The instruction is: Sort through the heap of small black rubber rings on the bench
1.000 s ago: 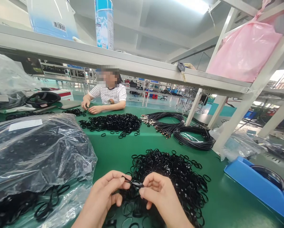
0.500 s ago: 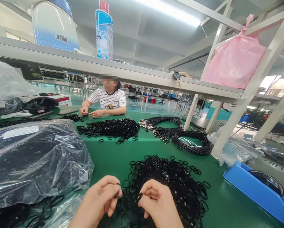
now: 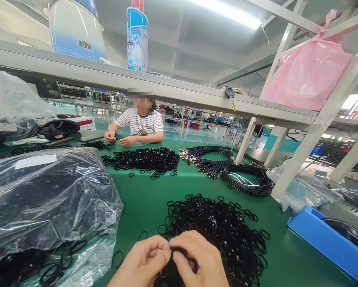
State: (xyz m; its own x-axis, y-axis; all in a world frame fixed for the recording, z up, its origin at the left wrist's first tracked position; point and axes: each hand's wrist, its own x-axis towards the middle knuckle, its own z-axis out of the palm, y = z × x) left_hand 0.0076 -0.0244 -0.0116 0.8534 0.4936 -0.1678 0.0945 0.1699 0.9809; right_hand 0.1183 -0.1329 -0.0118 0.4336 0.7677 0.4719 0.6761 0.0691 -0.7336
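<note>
Just in front of me, at the near edge of a pile of black rubber rings (image 3: 215,223), my two hands meet fingertip to fingertip. My right hand (image 3: 199,259) is curled with thumb and fingers closed on a black rubber ring (image 3: 180,250), partly hidden by the fingers. Pinched closed against the same spot is my left hand (image 3: 149,257), its fingertips at the ring's left side. A few single rings lie on the green table (image 3: 143,191) left of the pile.
A large plastic bag of black rings (image 3: 56,191) fills the left. Coiled black cables (image 3: 244,179) and a second ring pile (image 3: 143,160) lie farther back. A blue bin (image 3: 325,243) stands right. Across the table sits a person (image 3: 143,123); a shelf beam (image 3: 179,85) crosses above.
My hands were apart, each pinching something small and black. They have come together, the left moving right. The view has shifted slightly. The person opposite still works with both hands close together.
</note>
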